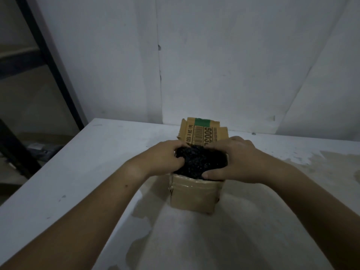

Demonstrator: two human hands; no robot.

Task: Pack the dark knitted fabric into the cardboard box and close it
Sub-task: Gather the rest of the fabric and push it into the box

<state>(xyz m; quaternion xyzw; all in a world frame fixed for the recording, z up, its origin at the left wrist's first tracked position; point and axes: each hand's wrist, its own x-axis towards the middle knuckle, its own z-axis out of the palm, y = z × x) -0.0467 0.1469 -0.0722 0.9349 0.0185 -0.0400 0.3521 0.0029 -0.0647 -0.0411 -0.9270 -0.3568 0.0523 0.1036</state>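
A small cardboard box (194,195) stands on the white table, its top open. Its far flap (202,132), printed with a barcode, numbers and a green stripe, stands upright behind the opening. The dark knitted fabric (200,161) bulges out of the top of the box in a bundle. My left hand (161,156) grips the bundle's left side with its fingers curled into it. On the right side, my right hand (233,158) covers the fabric, thumb along the box's near rim. The box's inside is hidden.
The white table (87,172) has worn, stained patches on the right and near the box. A white wall rises just behind the box. Dark metal shelving (44,61) stands off the table's left edge.
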